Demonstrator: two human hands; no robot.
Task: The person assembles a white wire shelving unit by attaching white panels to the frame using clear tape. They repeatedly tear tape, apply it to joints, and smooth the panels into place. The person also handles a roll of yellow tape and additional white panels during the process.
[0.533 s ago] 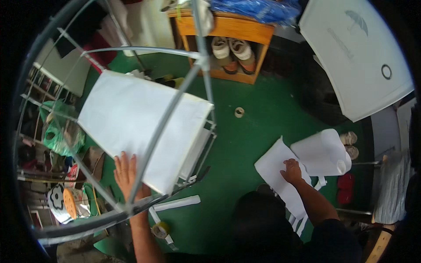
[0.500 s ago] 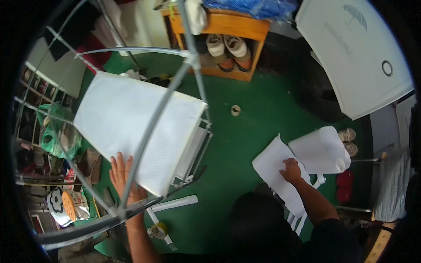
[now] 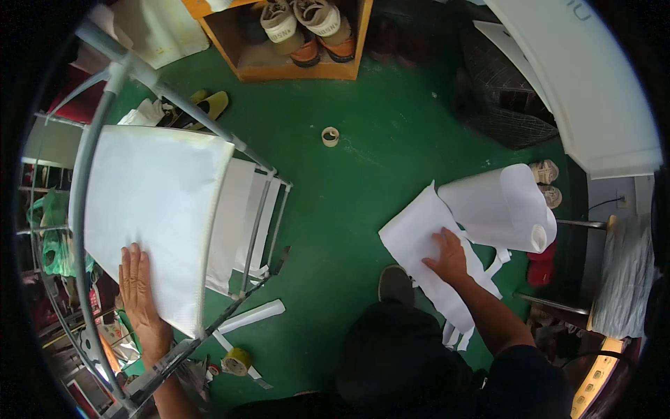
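At the left, a white panel [image 3: 153, 202] sits inside a frame of grey metal tubes [image 3: 85, 209]. My left hand [image 3: 142, 297] reaches in past a lower tube, its fingers stretched flat against the panel's near left part. Over on the right, my right hand [image 3: 448, 257] rests with thumb and fingers apart on a white sheet [image 3: 412, 230], which lies on the floor with strips trailing from its near end. Touching that sheet is a large loose roll of white sheet material [image 3: 488, 206]. More white sheets [image 3: 234, 209] show under the panel, partly hidden by it.
A roll of tape [image 3: 330, 136] lies on the green floor [image 3: 335, 216]. A yellowish tape roll [image 3: 236, 361] and a white strip [image 3: 251, 316] lie near the frame. A wooden shelf [image 3: 296, 73] holds shoes. A white board [image 3: 600, 105] leans at the right beside a metal-legged stool [image 3: 558, 307].
The whole view has shifted, and the frame and panel now appear farther left and turned. My left hand stays on the panel, my right hand on the sheet.
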